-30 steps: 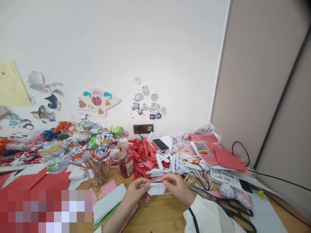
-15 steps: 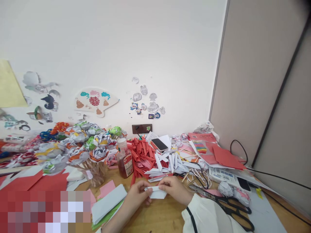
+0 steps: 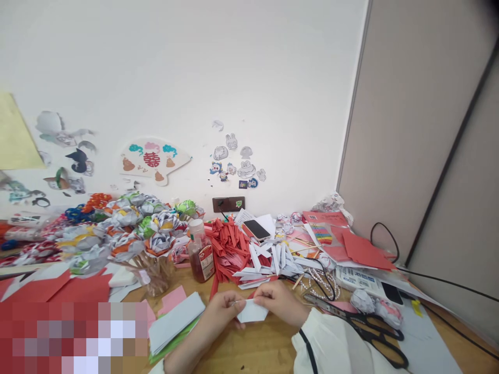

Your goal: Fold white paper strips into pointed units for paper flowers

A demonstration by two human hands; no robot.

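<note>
A small piece of white paper (image 3: 252, 311), with slanted ends, is held up over the front of the table between both hands. My left hand (image 3: 226, 310) pinches its left end, thumb on the near side. The fingers of my right hand (image 3: 278, 302) are closed on its upper right edge. Just beyond the hands lie a heap of folded white paper strips (image 3: 275, 259) and a heap of folded red paper strips (image 3: 230, 246). Left of my left forearm is a stack of white paper sheets (image 3: 175, 323) on top of green paper (image 3: 167, 352).
Black-handled scissors (image 3: 362, 319) lie beside my right sleeve. A bottle of red-brown liquid (image 3: 201, 259) and a holder of thin sticks (image 3: 152, 278) stand at left, before crumpled paper flowers (image 3: 128, 223). A phone (image 3: 256, 229) rests on papers. Red sheets (image 3: 366, 252) lie at right.
The lower part of the white paper looks flatter and wider below the fingers. Both hands keep their hold in nearly the same place. The view has shifted slightly.
</note>
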